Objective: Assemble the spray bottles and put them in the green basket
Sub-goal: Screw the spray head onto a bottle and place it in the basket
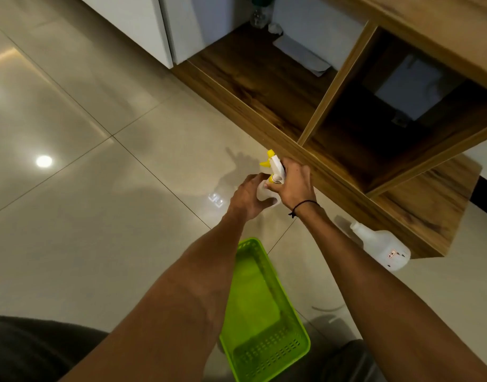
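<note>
Fingers of the left hand (250,198) wrap around a translucent white bottle (264,194), grasping its body from the left, with the thumb lying across the lower front. The right hand (294,184) closes over the white and yellow spray head (274,165), which sits at the bottle's neck; the yellow nozzle and trigger stick out past the fingertips, up and to the left. Most of the bottle is hidden behind both hands, and the joint between neck and yellow collar is too small to make out. A black cord circles the right wrist. Below the forearms the green basket (267,346) rests on the tiled floor (99,216), its left edge covered by the left arm. A second bottle (380,248), without a spray head, lies on its side to the right, just beside the wooden shelf unit (347,119)
</note>
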Motion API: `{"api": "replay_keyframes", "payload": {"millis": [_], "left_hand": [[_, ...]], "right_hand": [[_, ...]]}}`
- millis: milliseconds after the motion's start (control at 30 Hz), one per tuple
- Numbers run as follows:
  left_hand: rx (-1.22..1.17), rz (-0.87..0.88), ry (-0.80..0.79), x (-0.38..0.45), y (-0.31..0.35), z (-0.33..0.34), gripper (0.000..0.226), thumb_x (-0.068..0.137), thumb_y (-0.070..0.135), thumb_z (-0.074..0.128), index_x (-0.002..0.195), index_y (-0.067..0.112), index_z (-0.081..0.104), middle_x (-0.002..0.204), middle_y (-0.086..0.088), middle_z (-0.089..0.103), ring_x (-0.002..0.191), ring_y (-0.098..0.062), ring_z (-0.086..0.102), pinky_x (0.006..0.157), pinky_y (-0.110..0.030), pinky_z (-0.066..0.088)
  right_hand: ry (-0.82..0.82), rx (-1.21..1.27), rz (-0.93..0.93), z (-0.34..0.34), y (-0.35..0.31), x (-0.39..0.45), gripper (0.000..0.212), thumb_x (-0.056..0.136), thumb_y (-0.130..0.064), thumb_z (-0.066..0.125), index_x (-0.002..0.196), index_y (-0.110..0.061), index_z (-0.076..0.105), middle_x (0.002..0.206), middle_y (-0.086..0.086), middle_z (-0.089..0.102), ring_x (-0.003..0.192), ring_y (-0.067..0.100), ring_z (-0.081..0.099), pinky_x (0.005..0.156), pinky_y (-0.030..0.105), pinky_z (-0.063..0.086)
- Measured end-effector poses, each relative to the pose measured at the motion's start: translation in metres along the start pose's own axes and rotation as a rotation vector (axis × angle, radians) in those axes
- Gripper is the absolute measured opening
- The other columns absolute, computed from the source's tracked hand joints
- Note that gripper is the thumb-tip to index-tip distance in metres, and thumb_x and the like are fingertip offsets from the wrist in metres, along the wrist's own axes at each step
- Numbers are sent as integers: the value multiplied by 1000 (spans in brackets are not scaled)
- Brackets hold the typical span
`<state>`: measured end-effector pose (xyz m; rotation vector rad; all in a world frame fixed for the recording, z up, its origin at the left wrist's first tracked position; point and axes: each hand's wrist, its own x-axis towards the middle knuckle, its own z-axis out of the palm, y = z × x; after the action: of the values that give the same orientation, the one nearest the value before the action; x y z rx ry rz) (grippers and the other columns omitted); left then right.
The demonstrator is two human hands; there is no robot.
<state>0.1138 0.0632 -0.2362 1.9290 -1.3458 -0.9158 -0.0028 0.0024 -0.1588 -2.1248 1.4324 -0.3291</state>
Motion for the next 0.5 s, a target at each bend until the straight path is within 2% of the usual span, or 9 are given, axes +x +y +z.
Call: {"api": "replay_keyframes", "payload": {"millis": [67,133,200,267,333,433,500], "left_hand": [[-12,10,13,-1,1,3,69,78,32,90,140,23,61,138,-6,62,125,-30,64,98,-50,56],[-35,22,23,-1,0,5,69,77,29,91,139,21,62,137,-6,62,127,-29,63,98,-49,57],[-51,22,26,0,-2,5,68,77,29,91,138,21,63,136,-6,63,126,-28,63,97,-50,57],[-46,13,22,1,-2,4,69,77,34,91,138,23,62,136,-4,62,122,-29,65,98,-49,57],[-39,15,16,3,-4,5,73,77,38,91,142,24,59,138,-4,61,124,-30,65,100,-50,56],[-43,10,12,4,-7,8,83,79,38,91,150,19,54,153,-7,55,143,-29,53,109,-50,51],[-34,-8,5,5,-8,8,84,80,41,90,151,17,53,159,-6,50,149,-28,47,113,-48,48]], "right_hand": [[1,-136,80,2,-6,-2,58,80,-45,89,116,-7,63,111,15,71,105,37,69,87,45,59],[-14,-260,119,3,-8,-4,77,74,-65,84,121,-8,60,116,15,70,112,36,68,89,46,60],[-16,-266,34,-4,-4,-3,94,66,-68,87,133,-12,50,129,14,61,119,36,63,89,48,59],[-56,-309,-238,-16,4,2,109,69,-50,92,155,-22,32,157,14,37,139,37,48,99,55,55],[-104,-556,-595,-31,12,14,123,71,-34,94,164,-35,15,174,8,11,155,37,30,113,57,46],[-269,-879,-934,-50,8,33,124,69,-30,95,166,-32,17,177,6,-3,162,35,14,124,56,32],[-373,-1025,-1077,-60,0,45,123,67,-32,96,166,-26,22,177,8,-5,160,37,18,122,55,35]]}}
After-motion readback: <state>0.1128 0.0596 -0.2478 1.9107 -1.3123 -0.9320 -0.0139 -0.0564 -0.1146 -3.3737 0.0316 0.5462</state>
